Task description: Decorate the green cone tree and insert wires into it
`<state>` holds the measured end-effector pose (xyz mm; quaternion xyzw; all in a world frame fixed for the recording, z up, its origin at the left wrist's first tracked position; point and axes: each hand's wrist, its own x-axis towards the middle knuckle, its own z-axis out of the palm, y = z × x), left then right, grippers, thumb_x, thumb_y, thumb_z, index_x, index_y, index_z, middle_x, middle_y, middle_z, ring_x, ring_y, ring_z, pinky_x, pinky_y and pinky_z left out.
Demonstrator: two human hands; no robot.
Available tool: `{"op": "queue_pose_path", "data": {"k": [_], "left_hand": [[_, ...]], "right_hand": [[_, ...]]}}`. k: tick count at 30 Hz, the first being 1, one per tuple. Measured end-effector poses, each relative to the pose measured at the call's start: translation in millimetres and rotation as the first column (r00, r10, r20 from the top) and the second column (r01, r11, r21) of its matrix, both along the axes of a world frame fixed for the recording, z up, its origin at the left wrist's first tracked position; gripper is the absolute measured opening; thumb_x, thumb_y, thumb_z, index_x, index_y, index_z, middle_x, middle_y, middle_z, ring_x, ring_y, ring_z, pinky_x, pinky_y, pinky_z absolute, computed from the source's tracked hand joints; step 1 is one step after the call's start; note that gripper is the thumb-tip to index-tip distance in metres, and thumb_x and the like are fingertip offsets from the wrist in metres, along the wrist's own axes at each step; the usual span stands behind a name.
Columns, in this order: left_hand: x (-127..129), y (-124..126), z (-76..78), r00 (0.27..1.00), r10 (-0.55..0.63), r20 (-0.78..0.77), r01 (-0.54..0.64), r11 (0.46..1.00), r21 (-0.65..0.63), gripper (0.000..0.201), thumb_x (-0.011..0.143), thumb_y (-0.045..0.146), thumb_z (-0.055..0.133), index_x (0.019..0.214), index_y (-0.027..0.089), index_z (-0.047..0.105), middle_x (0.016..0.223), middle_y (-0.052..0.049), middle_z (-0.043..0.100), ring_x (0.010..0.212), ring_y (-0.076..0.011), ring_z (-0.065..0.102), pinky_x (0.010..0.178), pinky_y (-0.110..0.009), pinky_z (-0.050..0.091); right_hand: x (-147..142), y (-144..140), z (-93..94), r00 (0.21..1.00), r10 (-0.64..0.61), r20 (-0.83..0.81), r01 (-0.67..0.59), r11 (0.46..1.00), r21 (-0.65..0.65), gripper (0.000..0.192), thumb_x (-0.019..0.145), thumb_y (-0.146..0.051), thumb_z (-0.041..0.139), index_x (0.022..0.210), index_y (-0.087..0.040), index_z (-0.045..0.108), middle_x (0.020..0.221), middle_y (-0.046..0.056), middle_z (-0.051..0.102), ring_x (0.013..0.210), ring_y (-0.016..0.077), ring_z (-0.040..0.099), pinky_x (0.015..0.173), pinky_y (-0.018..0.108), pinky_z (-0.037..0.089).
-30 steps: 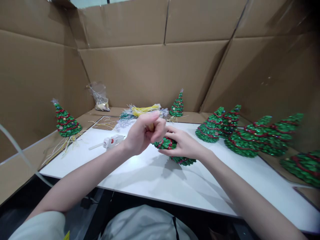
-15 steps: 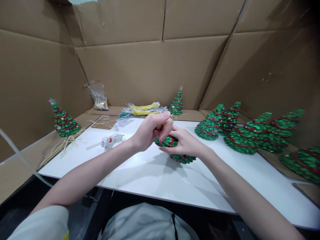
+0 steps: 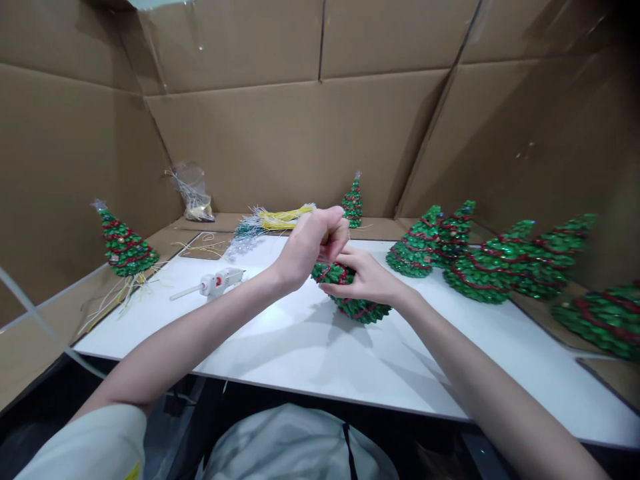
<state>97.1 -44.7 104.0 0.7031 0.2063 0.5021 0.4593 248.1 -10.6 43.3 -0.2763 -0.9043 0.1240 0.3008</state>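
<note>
Head camera looks down on a small cone-shaped tree (image 3: 356, 301), scaly green with red bead garlands, sitting at centre frame on the smooth white board (image 3: 310, 347). Right hand (image 3: 367, 277) wraps around its upper part, fingers closed on it. Left hand (image 3: 311, 243) is curled into a fist right at the tree's tip, touching the right hand; what it pinches is hidden. Left of centre lies a white glue gun (image 3: 215, 283). Glittery green finished trees (image 3: 480, 263) crowd the right side. Corrugated cardboard walls (image 3: 280, 133) enclose everything.
</note>
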Motion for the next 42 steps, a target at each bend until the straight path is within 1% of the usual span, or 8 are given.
{"op": "queue_pose_path", "data": {"k": [5,9,12,16,22,27,32,42], "left_hand": [[7,0,2.0,0.999,0.047,0.019,-0.047,0.999,0.005,0.048,0.084,0.041,0.034,0.043,0.017,0.037,0.040,0.005,0.029,0.040,-0.0056,0.026,0.043,-0.022,0.022],[8,2,2.3,0.997,0.082,0.016,-0.082,0.997,-0.010,0.048,0.083,0.042,0.034,0.042,0.017,0.036,0.040,0.005,0.028,0.040,-0.0054,0.027,0.042,-0.021,0.021],[6,3,2.2,0.998,0.061,0.003,-0.061,0.998,-0.013,0.048,0.082,0.044,0.036,0.043,0.016,0.037,0.041,0.005,0.029,0.040,-0.0052,0.027,0.042,-0.021,0.021],[1,0,7.9,0.999,-0.002,0.040,0.003,1.000,-0.025,0.053,0.084,0.051,0.033,0.043,0.017,0.038,0.039,0.006,0.023,0.038,-0.0054,0.022,0.040,-0.022,0.018],[3,-5,19.6,0.999,0.026,0.035,-0.026,1.000,0.002,0.062,0.085,0.060,0.024,0.041,0.017,0.035,0.038,0.005,0.021,0.037,-0.0057,0.022,0.040,-0.023,0.020],[5,-1,13.5,1.000,0.018,0.006,-0.018,1.000,-0.006,0.063,0.083,0.063,0.025,0.040,0.018,0.036,0.037,0.005,0.021,0.036,-0.0063,0.021,0.040,-0.024,0.019],[6,1,9.2,0.999,-0.015,0.043,0.014,1.000,0.023,0.062,0.082,0.063,0.028,0.040,0.018,0.036,0.037,0.005,0.021,0.037,-0.0064,0.022,0.041,-0.025,0.020],[8,3,3.9,0.998,-0.042,0.042,0.039,0.998,0.054,0.060,0.083,0.058,0.030,0.040,0.018,0.038,0.038,0.006,0.022,0.038,-0.0066,0.022,0.041,-0.024,0.020]], "right_hand": [[1,1,0.5,1.000,-0.013,0.001,0.013,1.000,-0.018,0.029,0.074,-0.038,0.060,0.094,-0.018,0.064,0.094,0.006,0.063,0.085,0.0207,0.057,0.075,0.032,0.045],[0,1,0.7,1.000,-0.017,0.001,0.017,1.000,-0.011,0.029,0.074,-0.039,0.061,0.094,-0.018,0.065,0.097,0.007,0.062,0.086,0.0213,0.057,0.076,0.033,0.045],[1,2,0.3,1.000,-0.018,0.015,0.018,1.000,-0.017,0.029,0.074,-0.040,0.060,0.094,-0.018,0.065,0.095,0.007,0.062,0.085,0.0212,0.057,0.075,0.032,0.045],[4,3,-1.7,0.996,-0.078,0.032,0.078,0.997,-0.011,0.031,0.075,-0.043,0.059,0.093,-0.019,0.065,0.095,0.007,0.060,0.084,0.0220,0.057,0.074,0.033,0.044],[7,5,-5.9,0.996,-0.090,-0.006,0.090,0.996,-0.002,0.029,0.071,-0.043,0.064,0.089,-0.021,0.065,0.090,0.006,0.059,0.082,0.0225,0.056,0.075,0.034,0.045],[8,5,-7.8,0.996,-0.070,-0.053,0.069,0.997,-0.023,0.029,0.071,-0.042,0.065,0.092,-0.023,0.066,0.089,0.006,0.060,0.084,0.0234,0.057,0.076,0.035,0.045],[8,4,-8.9,0.994,-0.080,-0.069,0.078,0.997,-0.031,0.029,0.069,-0.043,0.066,0.090,-0.023,0.066,0.088,0.006,0.060,0.084,0.0240,0.057,0.077,0.036,0.046],[8,5,-7.8,0.997,-0.078,-0.025,0.078,0.997,-0.021,0.029,0.073,-0.045,0.061,0.084,-0.018,0.064,0.096,0.008,0.059,0.086,0.0232,0.057,0.076,0.035,0.045]]}}
